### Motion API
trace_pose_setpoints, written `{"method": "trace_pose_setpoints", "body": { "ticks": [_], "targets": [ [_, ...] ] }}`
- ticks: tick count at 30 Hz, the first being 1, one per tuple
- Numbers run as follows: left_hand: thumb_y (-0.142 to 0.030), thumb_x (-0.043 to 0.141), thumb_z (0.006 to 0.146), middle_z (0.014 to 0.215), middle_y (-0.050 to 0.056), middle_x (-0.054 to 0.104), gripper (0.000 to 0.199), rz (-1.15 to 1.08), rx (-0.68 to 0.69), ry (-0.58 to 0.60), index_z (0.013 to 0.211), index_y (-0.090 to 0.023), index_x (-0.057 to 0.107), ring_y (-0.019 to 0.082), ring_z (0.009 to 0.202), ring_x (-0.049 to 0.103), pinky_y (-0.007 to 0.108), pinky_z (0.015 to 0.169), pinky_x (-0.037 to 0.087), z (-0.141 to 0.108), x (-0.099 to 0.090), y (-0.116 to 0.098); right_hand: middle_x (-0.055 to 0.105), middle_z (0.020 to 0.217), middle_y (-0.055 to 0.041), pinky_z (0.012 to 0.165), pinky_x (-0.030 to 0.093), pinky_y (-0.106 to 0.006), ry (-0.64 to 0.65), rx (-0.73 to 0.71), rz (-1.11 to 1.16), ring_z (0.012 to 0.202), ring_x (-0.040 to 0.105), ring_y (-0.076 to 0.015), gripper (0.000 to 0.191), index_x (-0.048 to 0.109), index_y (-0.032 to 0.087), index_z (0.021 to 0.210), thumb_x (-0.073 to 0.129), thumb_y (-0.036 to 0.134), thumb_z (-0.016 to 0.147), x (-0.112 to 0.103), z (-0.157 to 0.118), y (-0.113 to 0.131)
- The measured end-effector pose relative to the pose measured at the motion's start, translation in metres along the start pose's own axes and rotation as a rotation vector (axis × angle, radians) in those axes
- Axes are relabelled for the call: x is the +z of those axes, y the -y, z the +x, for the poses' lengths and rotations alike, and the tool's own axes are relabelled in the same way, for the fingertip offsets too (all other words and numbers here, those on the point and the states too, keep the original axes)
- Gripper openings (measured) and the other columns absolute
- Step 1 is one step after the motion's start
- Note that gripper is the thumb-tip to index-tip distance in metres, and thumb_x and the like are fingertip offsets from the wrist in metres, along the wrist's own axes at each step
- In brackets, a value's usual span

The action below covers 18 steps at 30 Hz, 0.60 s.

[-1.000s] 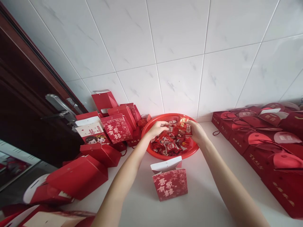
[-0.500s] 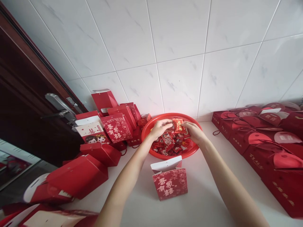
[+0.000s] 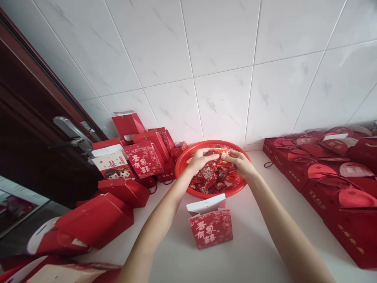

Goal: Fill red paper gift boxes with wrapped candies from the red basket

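Observation:
Over the round red plastic basket (image 3: 212, 193), my left hand (image 3: 202, 160) and my right hand (image 3: 240, 162) meet at one red-and-gold candy packet (image 3: 222, 152). Both thumbs press on its front face, and the fingers behind it are partly hidden. Beneath them lies a heap of red wrapped candies (image 3: 209, 177). Between my forearms, nearer to me, stands a red paper gift box (image 3: 211, 230) with white Chinese characters. Its top is open, with the white inner flap raised.
More red gift boxes (image 3: 144, 159) crowd the left side, some leaning and tilted. Rows of dark red boxes with rounded tops (image 3: 321, 196) line the right. Behind is a tiled wall (image 3: 224, 98); a dark door with a metal handle (image 3: 72, 131) is at the left.
My hands have drawn closer together on the candy packet, and both thumbs now cover more of it. The basket and boxes stay in place; the view shifts slightly.

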<state>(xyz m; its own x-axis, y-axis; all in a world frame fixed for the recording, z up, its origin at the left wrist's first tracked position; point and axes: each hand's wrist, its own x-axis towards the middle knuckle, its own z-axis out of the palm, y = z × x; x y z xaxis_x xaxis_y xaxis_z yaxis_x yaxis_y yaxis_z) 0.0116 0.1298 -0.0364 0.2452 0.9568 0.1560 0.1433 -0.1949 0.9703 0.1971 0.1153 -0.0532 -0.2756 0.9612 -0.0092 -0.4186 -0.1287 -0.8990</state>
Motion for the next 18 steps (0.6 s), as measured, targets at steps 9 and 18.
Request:
{"method": "trace_pose_setpoints", "body": {
  "ticks": [9,18],
  "targets": [
    [-0.044,0.08,0.079,0.1,0.008,0.079,0.031,0.033,-0.103,0.027,0.093,-0.016,0.077,0.023,0.094,0.073,0.033,0.085,0.055,0.006,-0.002,0.0,0.075,0.075,-0.0028,0.06,0.061,-0.03,-0.034,-0.082,0.032,0.065,0.072,-0.0199,0.039,0.073,0.018,0.082,0.096,0.03,0.053,-0.003,0.004,-0.003],
    [-0.022,0.061,0.091,0.116,0.008,0.077,0.025,0.545,0.001,-0.146,0.11,-0.017,0.076,0.023,0.112,0.069,0.035,0.102,0.051,0.044,-0.039,0.018,0.069,0.062,0.001,0.051,0.06,-0.026,-0.36,-0.107,0.24,0.056,0.067,-0.0156,0.025,0.064,0.02,0.07,0.085,0.014,0.058,-0.003,0.012,0.0]
  ]
}}
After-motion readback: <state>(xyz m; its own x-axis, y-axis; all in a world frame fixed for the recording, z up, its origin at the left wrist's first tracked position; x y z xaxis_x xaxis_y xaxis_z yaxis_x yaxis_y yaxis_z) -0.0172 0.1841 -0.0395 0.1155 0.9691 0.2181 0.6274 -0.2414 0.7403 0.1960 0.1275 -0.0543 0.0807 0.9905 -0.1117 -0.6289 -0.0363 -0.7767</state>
